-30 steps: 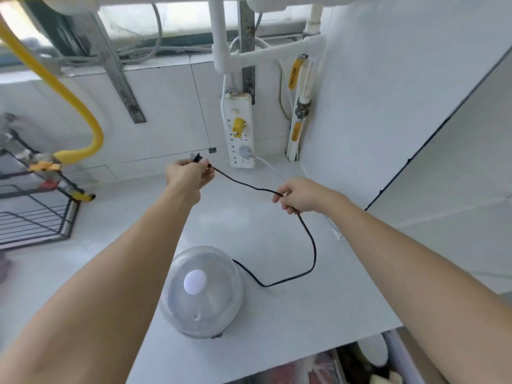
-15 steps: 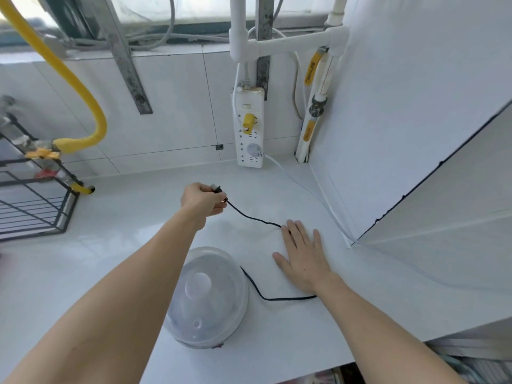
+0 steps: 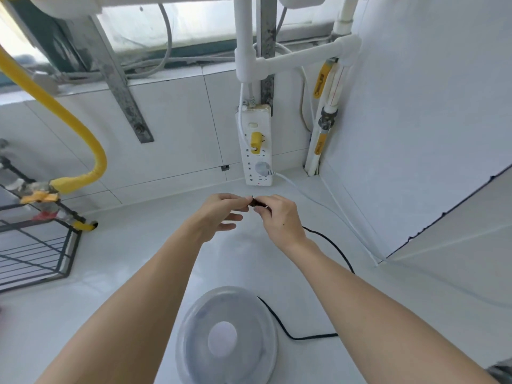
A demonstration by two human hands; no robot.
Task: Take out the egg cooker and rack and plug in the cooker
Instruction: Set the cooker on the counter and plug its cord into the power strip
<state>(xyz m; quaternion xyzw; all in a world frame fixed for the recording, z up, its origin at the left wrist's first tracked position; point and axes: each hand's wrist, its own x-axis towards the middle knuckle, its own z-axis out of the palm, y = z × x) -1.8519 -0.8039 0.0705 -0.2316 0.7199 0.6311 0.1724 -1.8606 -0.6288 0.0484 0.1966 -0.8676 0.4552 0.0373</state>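
The egg cooker (image 3: 225, 333) with its clear domed lid stands on the white counter near me. Its black cord (image 3: 331, 242) runs from the cooker's right side, loops across the counter and rises to my hands. Both hands meet above the counter in front of the white power strip (image 3: 256, 145) on the tiled wall. My left hand (image 3: 221, 214) and my right hand (image 3: 277, 217) pinch the small black plug (image 3: 254, 202) between their fingertips. The strip carries a yellow plug and a white plug. No rack for the cooker is visible.
A black wire shelf (image 3: 36, 256) stands at the left edge. A yellow gas hose (image 3: 69, 120) curves down the wall above it. White pipes (image 3: 327, 106) fill the corner right of the strip. A white cable (image 3: 318, 206) runs from the strip along the right wall.
My right hand has lifted off the counter and joined my left hand at the plug. The plug has moved closer to the power strip. The view has shifted forward over the cooker.
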